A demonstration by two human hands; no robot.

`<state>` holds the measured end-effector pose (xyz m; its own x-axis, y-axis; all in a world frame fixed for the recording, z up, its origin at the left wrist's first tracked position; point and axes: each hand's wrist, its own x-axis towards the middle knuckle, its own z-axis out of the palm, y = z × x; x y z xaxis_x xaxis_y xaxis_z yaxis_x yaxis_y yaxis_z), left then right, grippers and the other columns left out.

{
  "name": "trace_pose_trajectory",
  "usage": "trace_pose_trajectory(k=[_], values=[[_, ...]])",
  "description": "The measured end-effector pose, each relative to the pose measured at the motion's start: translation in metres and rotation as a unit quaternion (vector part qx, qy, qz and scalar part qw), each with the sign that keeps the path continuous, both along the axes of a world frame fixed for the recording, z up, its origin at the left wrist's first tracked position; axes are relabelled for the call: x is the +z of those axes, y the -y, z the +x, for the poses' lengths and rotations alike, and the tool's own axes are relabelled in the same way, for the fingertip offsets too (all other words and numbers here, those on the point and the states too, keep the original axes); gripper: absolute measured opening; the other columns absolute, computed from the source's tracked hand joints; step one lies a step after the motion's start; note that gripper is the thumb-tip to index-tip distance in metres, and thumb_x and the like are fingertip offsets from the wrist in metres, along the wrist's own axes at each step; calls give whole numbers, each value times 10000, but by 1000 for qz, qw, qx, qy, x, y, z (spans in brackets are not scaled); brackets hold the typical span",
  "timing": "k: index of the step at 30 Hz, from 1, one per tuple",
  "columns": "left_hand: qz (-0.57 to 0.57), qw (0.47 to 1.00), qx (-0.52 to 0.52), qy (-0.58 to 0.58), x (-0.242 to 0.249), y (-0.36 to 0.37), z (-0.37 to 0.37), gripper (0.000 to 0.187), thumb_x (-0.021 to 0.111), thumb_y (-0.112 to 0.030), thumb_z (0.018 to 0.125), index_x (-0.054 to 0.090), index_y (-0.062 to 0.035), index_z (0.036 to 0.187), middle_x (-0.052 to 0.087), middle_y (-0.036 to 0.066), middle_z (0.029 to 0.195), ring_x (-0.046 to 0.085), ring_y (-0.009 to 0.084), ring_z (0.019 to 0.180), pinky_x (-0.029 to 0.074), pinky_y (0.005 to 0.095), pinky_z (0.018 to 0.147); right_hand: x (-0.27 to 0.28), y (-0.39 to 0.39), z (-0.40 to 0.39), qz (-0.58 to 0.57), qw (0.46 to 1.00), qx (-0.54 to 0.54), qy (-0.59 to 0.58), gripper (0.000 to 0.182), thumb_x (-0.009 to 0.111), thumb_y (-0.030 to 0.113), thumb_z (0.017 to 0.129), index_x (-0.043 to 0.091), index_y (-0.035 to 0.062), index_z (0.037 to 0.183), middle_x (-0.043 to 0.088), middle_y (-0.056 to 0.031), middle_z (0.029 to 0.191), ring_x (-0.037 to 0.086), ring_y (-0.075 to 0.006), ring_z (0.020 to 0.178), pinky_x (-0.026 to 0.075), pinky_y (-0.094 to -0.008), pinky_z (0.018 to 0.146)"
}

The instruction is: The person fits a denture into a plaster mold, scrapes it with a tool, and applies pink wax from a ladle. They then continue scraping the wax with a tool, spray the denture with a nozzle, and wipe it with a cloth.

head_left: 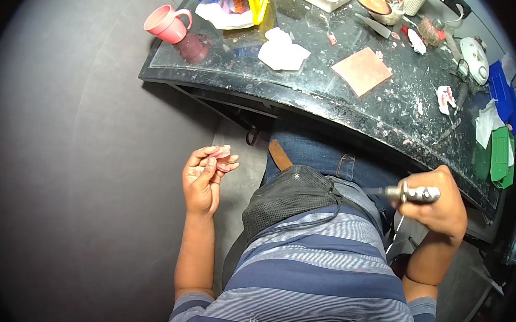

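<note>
My left hand (204, 178), raised left of my lap, pinches a small pink curved piece (221, 156) between thumb and fingers. The fingers partly cover this piece. On the right, my right hand (436, 200) is wrapped round a silver handpiece (414, 194) with a cord hanging below it. The handpiece's tip points left, toward the middle of my body, and looks blurred. Tool and pink piece are far apart. Below the table's front edge lies a black mesh bag (291, 196) against my striped shirt.
The black table (310, 93) spans the top. On it are a pink mug (168, 24), white paper (283, 51), a pink square sheet (362, 71), a yellow and blue bin (259, 2), a white device (474, 60) and a green bin (501, 157) at the right edge.
</note>
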<state>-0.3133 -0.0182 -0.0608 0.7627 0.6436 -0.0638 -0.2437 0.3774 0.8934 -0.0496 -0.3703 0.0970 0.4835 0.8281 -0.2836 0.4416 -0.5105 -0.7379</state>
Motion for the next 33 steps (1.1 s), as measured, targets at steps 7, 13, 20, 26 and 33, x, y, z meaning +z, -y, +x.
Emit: trace_pose_trajectory(k=[7, 13, 20, 26, 33], values=[[43, 998, -18, -50, 0, 3, 3, 200, 589, -67, 1085, 642, 32, 1251, 736, 228, 1245, 760, 357, 1075, 643, 496, 956, -9, 12, 10, 16, 996, 0, -89, 122, 782, 23, 705, 805, 24, 824, 746, -70, 692, 706, -109, 605, 532, -268, 597], [163, 973, -90, -134, 8, 39, 20, 296, 608, -3, 1062, 653, 67, 1346, 761, 225, 1236, 760, 298, 1120, 614, 410, 996, -17, -5, -24, 145, 983, -106, -43, 80, 811, 9, 773, 763, -18, 831, 704, -56, 679, 611, -85, 577, 482, -259, 576], [458, 878, -78, -113, 15, 55, 40, 320, 603, 157, 976, 729, 56, 1253, 794, 182, 1179, 777, 254, 1103, 602, 348, 993, -22, -17, -34, 167, 980, -77, -74, 107, 801, 16, 776, 765, -33, 864, 716, -80, 709, 624, -92, 591, 481, -263, 574], [488, 864, -70, -98, 13, 48, 54, 355, 582, 194, 957, 733, 56, 1248, 796, 183, 1166, 778, 256, 1107, 600, 337, 993, -14, -13, -34, 168, 980, -107, -20, 77, 786, 12, 788, 758, -23, 851, 692, -90, 691, 596, -80, 579, 461, -266, 559], [424, 901, -60, -75, 18, 43, 56, 239, 602, 101, 1023, 725, 76, 1226, 788, 187, 1194, 774, 286, 1112, 592, 363, 1005, -12, 0, -31, 152, 981, -115, -16, 106, 804, 19, 763, 768, -7, 859, 718, -86, 707, 651, -99, 594, 486, -257, 580]])
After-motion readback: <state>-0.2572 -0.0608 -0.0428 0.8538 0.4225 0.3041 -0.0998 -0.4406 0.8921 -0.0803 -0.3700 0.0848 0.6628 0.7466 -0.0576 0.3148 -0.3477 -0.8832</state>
